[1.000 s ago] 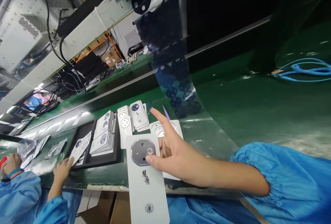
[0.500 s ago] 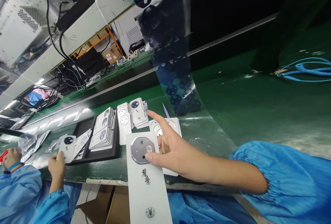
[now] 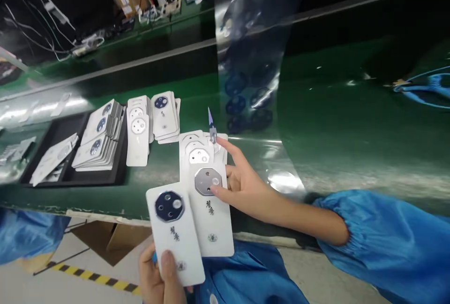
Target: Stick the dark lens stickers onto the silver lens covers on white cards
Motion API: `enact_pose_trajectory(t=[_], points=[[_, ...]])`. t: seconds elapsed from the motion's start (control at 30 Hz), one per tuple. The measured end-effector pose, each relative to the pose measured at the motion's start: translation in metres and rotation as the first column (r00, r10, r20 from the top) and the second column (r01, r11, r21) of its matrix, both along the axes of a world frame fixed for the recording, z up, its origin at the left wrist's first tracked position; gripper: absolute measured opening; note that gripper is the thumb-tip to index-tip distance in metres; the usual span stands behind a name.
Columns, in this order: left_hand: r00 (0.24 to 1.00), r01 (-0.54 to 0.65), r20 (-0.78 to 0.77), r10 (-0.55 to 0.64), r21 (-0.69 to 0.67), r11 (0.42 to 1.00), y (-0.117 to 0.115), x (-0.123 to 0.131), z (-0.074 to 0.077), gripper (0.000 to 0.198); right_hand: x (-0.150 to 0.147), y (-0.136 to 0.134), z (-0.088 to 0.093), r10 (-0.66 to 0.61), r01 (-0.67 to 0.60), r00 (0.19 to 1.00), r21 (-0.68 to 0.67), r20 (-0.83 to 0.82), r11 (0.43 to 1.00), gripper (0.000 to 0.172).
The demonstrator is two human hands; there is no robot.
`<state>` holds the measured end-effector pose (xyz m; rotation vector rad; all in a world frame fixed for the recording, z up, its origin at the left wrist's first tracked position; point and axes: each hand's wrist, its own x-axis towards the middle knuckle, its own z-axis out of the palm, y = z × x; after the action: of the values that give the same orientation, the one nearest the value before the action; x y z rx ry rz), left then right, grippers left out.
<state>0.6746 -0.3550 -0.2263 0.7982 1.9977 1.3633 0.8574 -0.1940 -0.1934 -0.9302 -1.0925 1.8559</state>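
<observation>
My left hand [image 3: 158, 278] grips the lower end of a white card [image 3: 175, 231] with a dark round camera-lens piece near its top. My right hand [image 3: 242, 187] pinches a second white card [image 3: 213, 215] at its grey octagonal lens piece, thumb on the piece, fingers behind the card. That card lies over the near edge of the green belt. Just beyond it sits a small pile of white cards [image 3: 197, 149] with cut-out holes, and a blue-tipped tool [image 3: 212, 123] stands at my fingertips.
Stacks of white cards [image 3: 154, 116] lie on the green belt [image 3: 351, 135]. A black tray [image 3: 63, 173] at left holds more cards. A clear film strip with dark round lens pieces [image 3: 246, 93] runs across the belt. Cardboard boxes [image 3: 108, 238] sit below the edge.
The view has tilted down. My left hand has come into view holding a dark-lens card beside the grey-lens card. The neighbouring person's hands at left are out of sight.
</observation>
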Motion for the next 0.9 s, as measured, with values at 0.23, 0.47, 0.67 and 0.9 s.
enact_pose_trajectory(t=[0.23, 0.47, 0.67, 0.9], points=[[0.992, 0.119, -0.035, -0.117, 0.05, 0.992, 0.015, 0.001, -0.011, 0.042, 0.0, -0.009, -0.004, 0.07, -0.073, 0.997, -0.083, -0.045, 0.994, 0.107], [0.99, 0.137, -0.029, -0.137, -0.001, 0.991, 0.017, 0.006, -0.009, 0.043, -0.002, -0.006, -0.002, 0.074, -0.082, 0.995, -0.124, -0.071, 0.989, 0.109], [0.987, 0.157, -0.035, -0.156, 0.051, 0.986, 0.02, 0.008, -0.005, 0.038, -0.001, -0.005, -0.003, 0.077, -0.084, 0.995, -0.104, -0.069, 0.991, 0.108], [0.989, 0.125, -0.098, -0.114, 0.115, 0.986, 0.021, 0.011, -0.002, 0.036, 0.001, -0.005, -0.006, 0.093, -0.096, 0.994, -0.072, -0.051, 0.993, 0.107]])
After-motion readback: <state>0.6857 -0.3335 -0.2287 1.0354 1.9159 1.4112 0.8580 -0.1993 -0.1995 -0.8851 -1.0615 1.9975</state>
